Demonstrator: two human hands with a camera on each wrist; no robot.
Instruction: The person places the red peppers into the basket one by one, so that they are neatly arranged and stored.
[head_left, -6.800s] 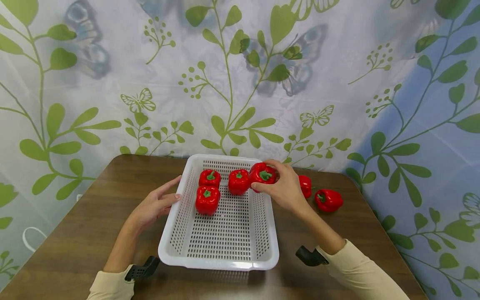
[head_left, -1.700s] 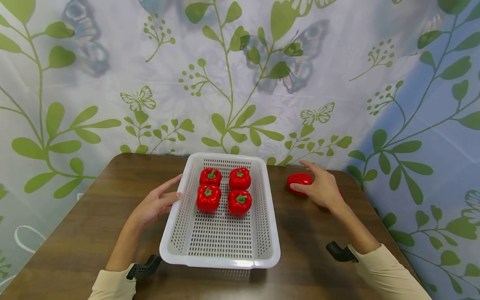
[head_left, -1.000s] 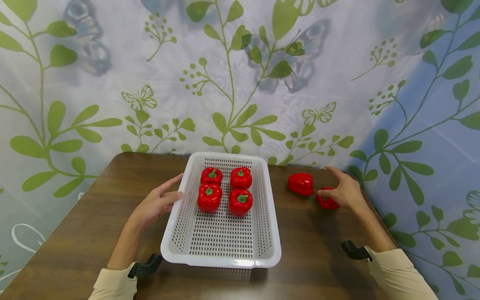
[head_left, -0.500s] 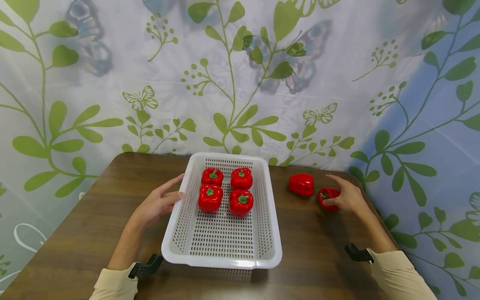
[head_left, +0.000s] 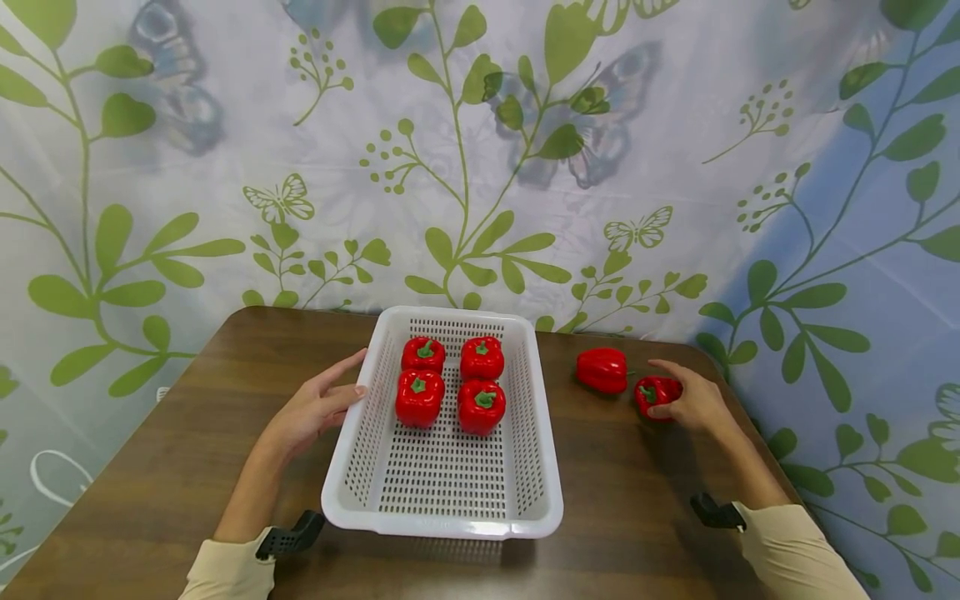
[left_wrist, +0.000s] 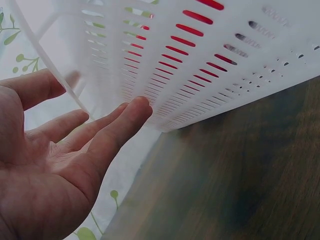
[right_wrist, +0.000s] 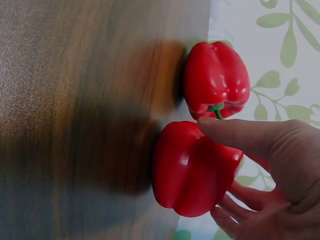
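A white perforated plastic basket (head_left: 442, 526) stands mid-table, with several glossy red bell peppers (head_left: 419, 398) upright inside, green stems up. My left hand (head_left: 315, 406) rests against its left side, fingers mostly straight; in the left wrist view a digit of the left hand (left_wrist: 60, 160) reaches the rim and others lie along the slotted wall. On the table right of the basket, my right hand (head_left: 697, 402) has thumb and fingers around a red bell pepper (right_wrist: 192, 172), its stem facing left in the head view. Another bell pepper (head_left: 602, 370) lies on its side just beyond.
The brown wooden table (head_left: 607, 500) ends at a patterned curtain (head_left: 337, 208) behind and to the right. A white cord (head_left: 45, 479) hangs at the left. Black wrist devices (head_left: 291, 535) sit on both forearms.
The right hand has moved from the basket to the right-hand bell pepper and closed around it; that pepper has turned. The basket's peppers now stand in two rows. The left hand stays put.
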